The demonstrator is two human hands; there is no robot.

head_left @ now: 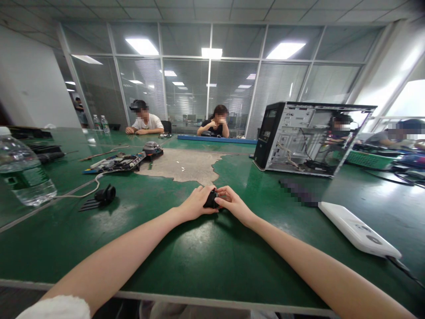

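Over the green tabletop, my left hand (195, 205) is closed around a small black object (210, 200), blocky in shape; its exact kind does not show. My right hand (234, 205) touches the same object from the right, with thumb and fingers pinched at its edge. Part of the object is hidden by my fingers. To the left of my hands lies a black plastic part (105, 195) with a round end and several flat prongs. Farther off, a circuit board (114, 163) with a cooler on it rests on the table.
An open computer case (288, 141) stands at the right, behind a white power bank or similar device (360, 230) with a cable. A water bottle (25, 177) is at the far left. Two people sit across the green table (206, 261); a green basket (368, 159) is at right.
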